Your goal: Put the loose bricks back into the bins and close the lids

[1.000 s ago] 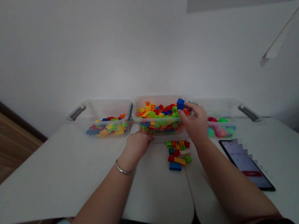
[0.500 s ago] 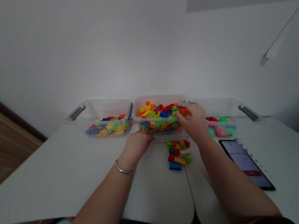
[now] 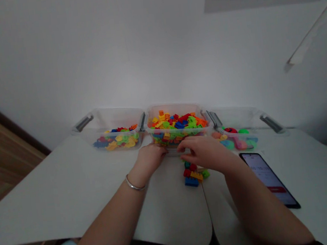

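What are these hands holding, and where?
The left hand seems to grip the clear plastic tub's front rim; whether the right hand holds anything cannot be told.

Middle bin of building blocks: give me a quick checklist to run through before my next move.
Middle clear plastic bin sitting level on the white table, blocks inside: ok.
Left hand resting on the bin's front rim: ok.
Right hand holding a block: cannot tell, the fingers hide it.
Loose pile of blocks back in the bin: not ok, it lies on the table in front, partly under the right hand.
Phone apart from the right hand: ok.
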Motion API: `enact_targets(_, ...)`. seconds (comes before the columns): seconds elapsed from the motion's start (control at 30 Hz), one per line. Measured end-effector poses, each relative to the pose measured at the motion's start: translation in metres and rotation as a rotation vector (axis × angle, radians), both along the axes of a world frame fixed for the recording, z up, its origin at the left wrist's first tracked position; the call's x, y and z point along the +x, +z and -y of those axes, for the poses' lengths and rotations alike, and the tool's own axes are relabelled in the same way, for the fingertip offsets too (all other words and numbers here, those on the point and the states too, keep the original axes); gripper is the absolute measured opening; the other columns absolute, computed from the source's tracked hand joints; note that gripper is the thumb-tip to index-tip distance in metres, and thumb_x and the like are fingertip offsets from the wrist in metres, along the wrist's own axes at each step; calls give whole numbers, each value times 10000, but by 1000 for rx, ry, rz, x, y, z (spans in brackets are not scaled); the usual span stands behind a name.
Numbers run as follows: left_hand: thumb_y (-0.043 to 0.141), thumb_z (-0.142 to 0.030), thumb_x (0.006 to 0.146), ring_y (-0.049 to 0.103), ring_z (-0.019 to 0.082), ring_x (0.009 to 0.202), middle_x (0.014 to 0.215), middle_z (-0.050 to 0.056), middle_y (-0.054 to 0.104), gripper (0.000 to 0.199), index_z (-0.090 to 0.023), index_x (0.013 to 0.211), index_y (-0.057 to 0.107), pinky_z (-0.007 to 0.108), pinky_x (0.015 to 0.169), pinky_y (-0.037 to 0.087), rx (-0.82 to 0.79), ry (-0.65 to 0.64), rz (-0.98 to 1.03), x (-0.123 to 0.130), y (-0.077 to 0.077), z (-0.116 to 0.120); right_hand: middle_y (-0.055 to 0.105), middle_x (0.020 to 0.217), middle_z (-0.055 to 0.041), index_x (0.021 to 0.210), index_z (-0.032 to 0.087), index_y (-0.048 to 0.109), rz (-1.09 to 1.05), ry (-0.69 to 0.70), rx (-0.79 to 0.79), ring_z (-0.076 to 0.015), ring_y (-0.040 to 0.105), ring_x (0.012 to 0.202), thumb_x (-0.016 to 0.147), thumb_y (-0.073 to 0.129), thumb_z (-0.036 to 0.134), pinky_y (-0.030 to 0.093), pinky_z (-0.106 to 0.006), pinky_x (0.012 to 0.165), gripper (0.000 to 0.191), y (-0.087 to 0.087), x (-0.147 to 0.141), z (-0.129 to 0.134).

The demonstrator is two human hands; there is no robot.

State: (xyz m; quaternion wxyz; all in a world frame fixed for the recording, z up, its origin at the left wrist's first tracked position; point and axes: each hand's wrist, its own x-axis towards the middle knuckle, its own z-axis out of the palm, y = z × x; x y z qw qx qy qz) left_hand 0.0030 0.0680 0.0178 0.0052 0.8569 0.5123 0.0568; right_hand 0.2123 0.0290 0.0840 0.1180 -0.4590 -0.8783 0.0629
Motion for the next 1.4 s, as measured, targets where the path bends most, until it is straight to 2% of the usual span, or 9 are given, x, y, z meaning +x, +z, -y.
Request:
enact_targets(0.1,528,-242,937,705,264,965,1006,77,765,259,-264,963,784,339,748,539,7,-7,-11,1,1,0,748,1077,-54,1058,220,725,163,7,-72,-234,681,997,888,605,263,489,-311,799,212,-6,-5,-4)
enact_targets(0.2,522,-255,940,704,264,959,998,87,763,262,-247,942,783,339,743,539,1,-12,-31,1,2,1,746,1093,-80,1078,199,727,253,-64,-61,-255,676,1042,896,571,227,501,-324,843,242,-13,-5,-9)
enact_targets(0.4,518,-254,941,699,253,978,1031,75,761,263,-247,967,779,331,755,542,8,-31,-17,2,1,0,754,1030,-134,1007,153,749,411,-179,-84,-290,695,987,897,525,197,533,-358,771,254,-25,-11,-11)
enact_targets(0.57,531,-259,936,696,249,994,1031,79,765,257,-259,989,783,327,785,540,-18,-20,-10,2,2,-2,748,1040,-143,1047,136,741,394,-164,-37,-284,681,999,889,548,212,539,-345,760,260,-34,-22,-11)
enact_targets(0.8,552,-231,921,697,245,1006,1048,85,766,256,-263,1027,782,330,827,542,-27,-22,19,-1,1,-4,752,1048,-102,1026,184,734,300,-8,-44,-265,684,1005,886,579,219,526,-328,784,211,-32,-25,-7)
enact_targets(0.93,557,-235,919,695,251,1014,1051,90,766,254,-257,1039,780,334,828,540,-20,-40,36,-1,0,-5,756,1030,-121,1037,183,731,275,-94,-42,-273,696,980,917,584,359,531,-340,780,258,-27,-27,-5)
enact_targets(1.07,567,-229,911,697,234,998,1024,93,769,236,-241,995,787,319,844,533,-27,-48,60,-2,-3,-7,759,966,-167,1005,154,745,306,-196,-78,-300,710,934,914,585,490,543,-360,747,384,-32,-33,-3)
enact_targets(1.2,562,-223,906,699,240,993,1023,91,770,238,-244,977,789,335,846,536,-23,-44,65,-2,-5,-9,755,961,-179,1008,142,750,313,-141,-85,-325,706,949,852,672,395,550,-376,739,307,-42,-37,-2)
enact_targets(1.4,554,-232,910,693,246,1013,1046,90,768,260,-253,1028,784,335,837,536,-35,-36,49,0,-1,-7,757,996,-160,1005,143,744,311,-31,-72,-301,689,982,835,643,264,542,-359,771,232,-47,-35,-3)
